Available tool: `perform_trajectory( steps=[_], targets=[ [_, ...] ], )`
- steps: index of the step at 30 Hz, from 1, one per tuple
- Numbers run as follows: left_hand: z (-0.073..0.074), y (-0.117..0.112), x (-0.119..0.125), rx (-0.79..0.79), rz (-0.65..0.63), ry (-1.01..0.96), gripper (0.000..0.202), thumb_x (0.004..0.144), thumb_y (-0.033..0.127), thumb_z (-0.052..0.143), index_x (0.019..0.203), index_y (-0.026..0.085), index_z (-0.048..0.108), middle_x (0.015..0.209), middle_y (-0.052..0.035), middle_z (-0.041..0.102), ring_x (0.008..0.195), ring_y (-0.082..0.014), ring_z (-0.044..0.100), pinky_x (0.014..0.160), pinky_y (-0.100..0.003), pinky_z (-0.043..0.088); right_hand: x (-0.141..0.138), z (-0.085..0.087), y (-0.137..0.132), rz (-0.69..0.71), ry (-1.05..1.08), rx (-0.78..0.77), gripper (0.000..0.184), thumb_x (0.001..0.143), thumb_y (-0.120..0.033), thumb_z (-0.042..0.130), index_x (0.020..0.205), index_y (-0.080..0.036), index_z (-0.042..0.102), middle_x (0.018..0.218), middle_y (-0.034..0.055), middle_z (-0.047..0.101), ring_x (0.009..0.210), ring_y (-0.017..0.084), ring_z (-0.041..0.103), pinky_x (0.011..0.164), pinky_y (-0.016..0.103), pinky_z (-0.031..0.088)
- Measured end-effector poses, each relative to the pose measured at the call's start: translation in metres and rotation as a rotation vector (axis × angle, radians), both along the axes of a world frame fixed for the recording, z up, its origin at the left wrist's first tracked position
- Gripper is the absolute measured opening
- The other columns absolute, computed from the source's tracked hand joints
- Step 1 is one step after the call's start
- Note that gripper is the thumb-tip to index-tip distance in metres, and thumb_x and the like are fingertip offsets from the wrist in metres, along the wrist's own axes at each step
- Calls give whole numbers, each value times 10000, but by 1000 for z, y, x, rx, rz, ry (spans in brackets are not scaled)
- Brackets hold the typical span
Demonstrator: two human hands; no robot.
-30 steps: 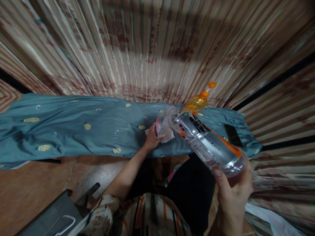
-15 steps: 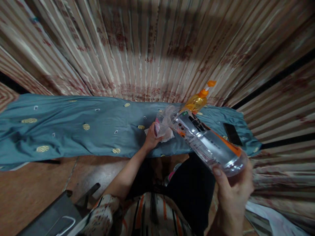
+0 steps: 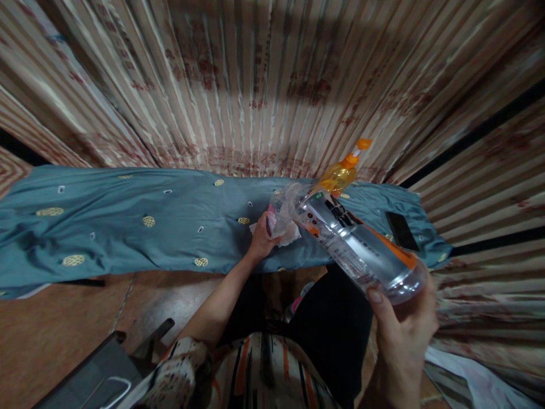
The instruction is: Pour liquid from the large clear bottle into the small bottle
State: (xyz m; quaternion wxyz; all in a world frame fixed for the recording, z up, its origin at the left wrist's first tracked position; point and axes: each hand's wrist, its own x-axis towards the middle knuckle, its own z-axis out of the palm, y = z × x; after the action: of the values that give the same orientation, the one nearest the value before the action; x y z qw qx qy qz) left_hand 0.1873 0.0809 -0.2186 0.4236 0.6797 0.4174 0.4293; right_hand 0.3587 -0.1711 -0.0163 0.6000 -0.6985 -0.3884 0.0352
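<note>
My right hand (image 3: pixel 402 324) grips the base of a large clear plastic bottle (image 3: pixel 361 244) with a silver, black and orange label. The bottle lies tilted in the air, its neck end pointing left and away from me. That end meets a clear plastic container (image 3: pixel 283 207) with a pink patch, and the see-through surfaces overlap, so I cannot tell whether the neck is inside it. Around the container's left side my left hand (image 3: pixel 263 240) is closed. A white crumpled tissue (image 3: pixel 290 234) shows beneath the container.
A teal cloth with yellow pineapple prints (image 3: pixel 106 227) covers the long narrow surface. An orange pump bottle (image 3: pixel 340 173) stands behind the large bottle. To the right lies a black phone (image 3: pixel 402 230). A pleated curtain (image 3: pixel 238 85) hangs behind; a grey chair (image 3: pixel 93 369) is at lower left.
Both hands, the large bottle and the container hold nearly the same places. Only a very slight shift of the whole view shows.
</note>
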Motion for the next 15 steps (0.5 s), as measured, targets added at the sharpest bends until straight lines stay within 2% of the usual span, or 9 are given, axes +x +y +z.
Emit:
perform_trajectory(
  steps=[15],
  targets=[
    [-4, 1, 1, 49, 9, 38, 1078, 702, 406, 967, 1615, 204, 428, 1649, -223, 576, 1561, -422, 564, 1341, -603, 409, 3, -4, -2, -12, -45, -19, 1030, 780, -624, 920, 1628, -168, 553, 1572, 197, 613, 1469, 427, 587, 1299, 650, 367]
  ],
)
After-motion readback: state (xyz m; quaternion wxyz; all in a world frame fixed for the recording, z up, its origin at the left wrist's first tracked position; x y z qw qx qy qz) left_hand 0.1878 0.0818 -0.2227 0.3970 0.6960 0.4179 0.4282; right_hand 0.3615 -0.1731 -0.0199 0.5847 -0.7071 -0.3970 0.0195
